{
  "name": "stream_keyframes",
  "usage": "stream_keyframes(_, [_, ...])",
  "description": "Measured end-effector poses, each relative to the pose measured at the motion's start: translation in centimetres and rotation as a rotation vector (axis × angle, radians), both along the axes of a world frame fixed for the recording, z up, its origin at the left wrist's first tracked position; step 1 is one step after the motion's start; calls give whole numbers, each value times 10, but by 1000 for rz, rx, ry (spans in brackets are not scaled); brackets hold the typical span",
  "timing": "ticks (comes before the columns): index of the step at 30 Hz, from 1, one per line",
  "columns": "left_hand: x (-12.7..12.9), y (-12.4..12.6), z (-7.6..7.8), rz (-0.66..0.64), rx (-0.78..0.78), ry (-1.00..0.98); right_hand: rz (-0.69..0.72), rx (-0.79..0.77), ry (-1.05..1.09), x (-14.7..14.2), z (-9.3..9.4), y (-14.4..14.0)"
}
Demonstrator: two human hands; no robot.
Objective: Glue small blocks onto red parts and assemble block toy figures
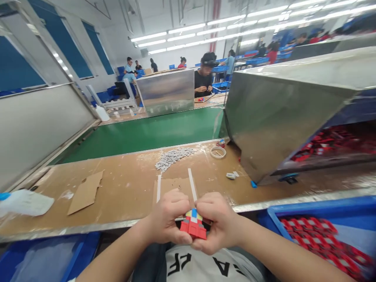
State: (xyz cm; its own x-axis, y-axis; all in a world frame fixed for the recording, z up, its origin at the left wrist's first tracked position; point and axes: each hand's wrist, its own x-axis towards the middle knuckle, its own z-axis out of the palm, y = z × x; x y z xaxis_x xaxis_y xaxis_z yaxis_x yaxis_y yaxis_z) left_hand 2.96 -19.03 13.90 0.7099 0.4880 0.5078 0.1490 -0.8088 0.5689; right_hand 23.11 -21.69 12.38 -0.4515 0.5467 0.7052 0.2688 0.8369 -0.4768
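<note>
Both hands, the left hand (169,217) and the right hand (216,219), are closed in a narrow grip on a small red toy part (194,226) with yellow and blue trim, held close to the body just near of the worktop (123,188) edge. The part appears light, rigid plastic and somewhat small for secure handling, so a hold by its red side edges with the fingertips seems soundest. Further out on the worktop lie a pile of grey pieces (173,156), a cardboard scrap (86,192) to the left and a tape roll (217,152), with a blue bin (323,207) of red parts at near right.
</note>
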Motion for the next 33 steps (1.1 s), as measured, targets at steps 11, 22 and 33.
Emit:
stream_keyframes(11, [1, 5, 9, 43, 146, -29, 37, 128, 46, 0, 7, 14])
stream_keyframes(22, [-8, 13, 15, -14, 416, 5, 38, 299, -88, 6, 17, 19])
stream_keyframes(33, [-9, 14, 24, -38, 541, 18, 7, 425, -165, 7, 16, 20])
